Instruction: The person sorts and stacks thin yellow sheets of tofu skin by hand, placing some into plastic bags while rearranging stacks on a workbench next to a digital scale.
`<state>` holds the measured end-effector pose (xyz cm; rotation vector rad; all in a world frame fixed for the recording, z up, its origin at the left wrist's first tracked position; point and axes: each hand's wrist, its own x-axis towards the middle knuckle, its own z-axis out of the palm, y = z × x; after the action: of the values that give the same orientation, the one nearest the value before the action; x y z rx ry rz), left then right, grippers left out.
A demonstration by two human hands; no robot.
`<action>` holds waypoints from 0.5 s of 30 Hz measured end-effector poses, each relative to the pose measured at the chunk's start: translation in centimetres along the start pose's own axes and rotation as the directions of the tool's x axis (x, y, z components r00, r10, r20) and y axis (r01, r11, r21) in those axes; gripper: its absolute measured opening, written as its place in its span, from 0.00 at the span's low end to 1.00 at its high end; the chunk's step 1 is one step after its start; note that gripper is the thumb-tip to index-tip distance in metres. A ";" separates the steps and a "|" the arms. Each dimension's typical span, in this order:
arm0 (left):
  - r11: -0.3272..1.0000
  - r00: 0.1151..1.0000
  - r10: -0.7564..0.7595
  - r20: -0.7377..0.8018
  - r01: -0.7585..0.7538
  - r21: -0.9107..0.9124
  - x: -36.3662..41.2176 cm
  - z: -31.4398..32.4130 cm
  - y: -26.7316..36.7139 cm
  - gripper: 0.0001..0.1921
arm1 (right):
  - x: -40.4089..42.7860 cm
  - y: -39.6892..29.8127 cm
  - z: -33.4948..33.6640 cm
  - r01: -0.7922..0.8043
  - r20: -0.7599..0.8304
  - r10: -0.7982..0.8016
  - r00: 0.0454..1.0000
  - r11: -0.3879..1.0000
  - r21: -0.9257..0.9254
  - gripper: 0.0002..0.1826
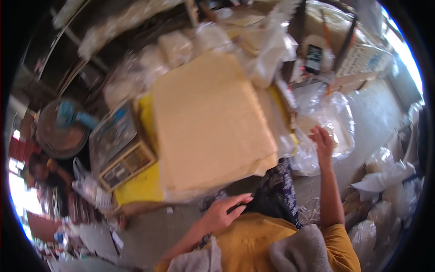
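My left hand [227,211] is held in front of my body, thumb and fingers apart, with nothing in it. It is just off the near edge of a thick stack of tan sheets [214,125], whose material I cannot tell. Out to the right, my right hand [323,141] is over or beside clear plastic bags [334,119] with pale contents. Its fingers are loosely bent and nothing shows in them; whether they touch the plastic cannot be told. The stack lies on a yellow surface [139,190], its lower right corner layers uneven.
Left of the stack stands a boxy case [127,163] with a wood-coloured frame. Beyond it are a round fan [63,129] and a person [51,173]. Plastic-wrapped bundles [175,47] line the far side. A phone [313,59] is upper right; more bags [380,210] fill the right.
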<state>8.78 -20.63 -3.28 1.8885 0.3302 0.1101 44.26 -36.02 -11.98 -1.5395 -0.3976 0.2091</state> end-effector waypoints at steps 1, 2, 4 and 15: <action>1.000 1.000 0.008 -0.015 -0.008 0.006 -0.3 -0.2 0.1 0.20 | -1.2 -3.7 2.0 0.101 0.088 -0.094 0.992 0.992 -0.073 0.11; 1.000 0.999 -0.018 -0.045 0.018 -0.002 -0.3 -0.4 0.2 0.20 | -2.5 -6.5 3.8 0.090 0.125 -0.081 0.989 0.994 -0.067 0.11; 0.972 0.961 0.218 -0.170 -0.198 0.127 -0.8 -0.7 0.3 0.18 | -5.1 -11.4 7.4 0.448 0.407 -0.311 0.859 0.841 -0.304 0.11; 0.923 0.892 0.362 -0.271 -0.303 0.236 -2.8 -1.1 -0.8 0.16 | -11.4 -12.9 19.5 0.950 0.952 -0.215 0.219 0.271 -0.157 0.49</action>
<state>5.74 -20.12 -3.39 2.1038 0.2280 0.6363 24.94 -22.61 -0.84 -1.8068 -2.2250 -0.0319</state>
